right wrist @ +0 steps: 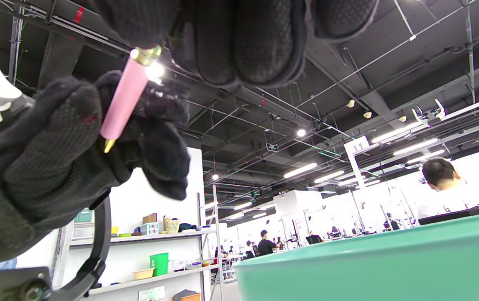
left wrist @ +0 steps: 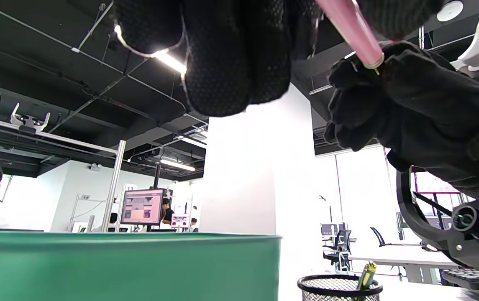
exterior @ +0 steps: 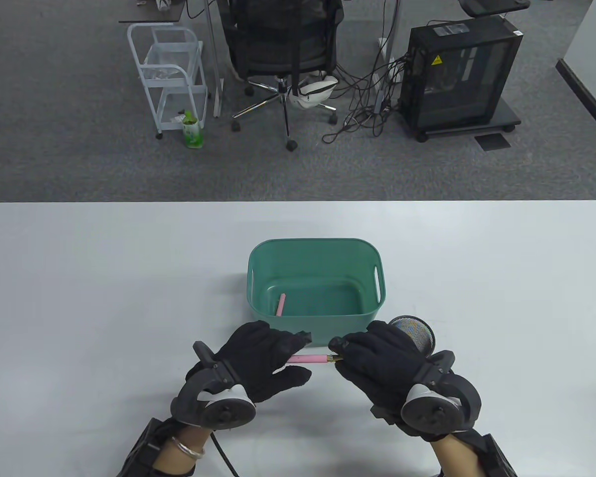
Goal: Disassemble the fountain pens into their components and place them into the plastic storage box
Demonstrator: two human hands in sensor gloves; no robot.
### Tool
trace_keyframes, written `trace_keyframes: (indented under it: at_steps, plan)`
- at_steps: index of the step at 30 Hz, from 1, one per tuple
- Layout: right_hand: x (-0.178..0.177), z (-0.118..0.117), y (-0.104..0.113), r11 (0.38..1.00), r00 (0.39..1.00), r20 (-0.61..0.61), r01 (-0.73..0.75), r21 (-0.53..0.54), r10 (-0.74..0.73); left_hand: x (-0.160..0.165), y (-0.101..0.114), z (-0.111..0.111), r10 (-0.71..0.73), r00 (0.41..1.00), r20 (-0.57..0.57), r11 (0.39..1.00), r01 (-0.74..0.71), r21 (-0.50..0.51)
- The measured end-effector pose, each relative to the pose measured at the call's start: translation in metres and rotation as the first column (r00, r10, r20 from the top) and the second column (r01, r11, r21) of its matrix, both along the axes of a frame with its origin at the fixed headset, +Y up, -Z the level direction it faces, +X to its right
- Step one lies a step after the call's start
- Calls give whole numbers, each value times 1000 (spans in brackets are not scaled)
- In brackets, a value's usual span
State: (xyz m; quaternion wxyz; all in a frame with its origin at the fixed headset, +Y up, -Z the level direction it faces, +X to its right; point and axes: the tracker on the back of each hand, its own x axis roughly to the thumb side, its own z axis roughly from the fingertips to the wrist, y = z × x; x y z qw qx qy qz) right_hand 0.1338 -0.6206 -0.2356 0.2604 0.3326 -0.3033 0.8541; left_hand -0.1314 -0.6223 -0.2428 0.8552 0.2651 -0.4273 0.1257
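Pink pen barrel (exterior: 307, 358) held level just above the counter (exterior: 79, 298), at six o'clock of the green storage box (exterior: 258, 258): left hand (exterior: 258, 360) pinches one end, right hand (exterior: 377, 360) grips the gold-ringed end. One pink piece (exterior: 280, 304) already lies in the box at its seven o'clock. More pens stand in the mesh cup (exterior: 417, 333) at four o'clock, so I'd judge it early going. Readable writing: only an "11" sign in the right wrist view.
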Motion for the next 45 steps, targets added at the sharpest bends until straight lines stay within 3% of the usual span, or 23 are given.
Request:
trace_keyframes:
  at_steps: [11, 45]
  plan:
    - [2, 1, 1, 1000, 1000, -1, 15, 0, -15, 3, 2, 5, 12, 1000, 8, 998, -13, 54]
    - [1, 2, 1, 1000, 1000, 5, -6, 6, 6, 1, 2, 1, 24, 999, 29, 1000, -24, 8]
